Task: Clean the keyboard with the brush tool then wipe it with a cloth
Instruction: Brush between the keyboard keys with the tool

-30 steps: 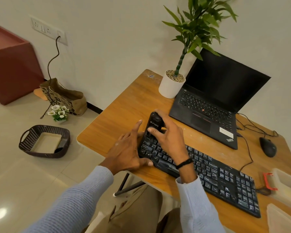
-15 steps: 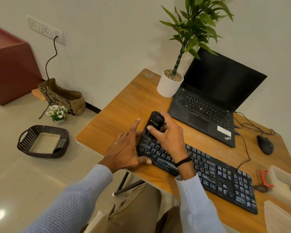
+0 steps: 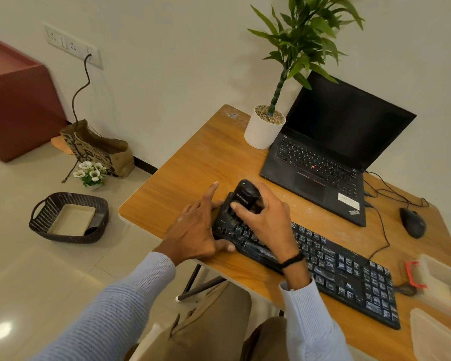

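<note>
The right hand hides the brush tool bristles.

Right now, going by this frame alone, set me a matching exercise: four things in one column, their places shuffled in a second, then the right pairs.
Things
1. brush
2. mouse
3. basket
4. pot

Places
A. on the floor
B. on the desk, right of the laptop
C. in the right hand
D. on the desk, left of the laptop

Pairs: 1-C, 2-B, 3-A, 4-D
</note>
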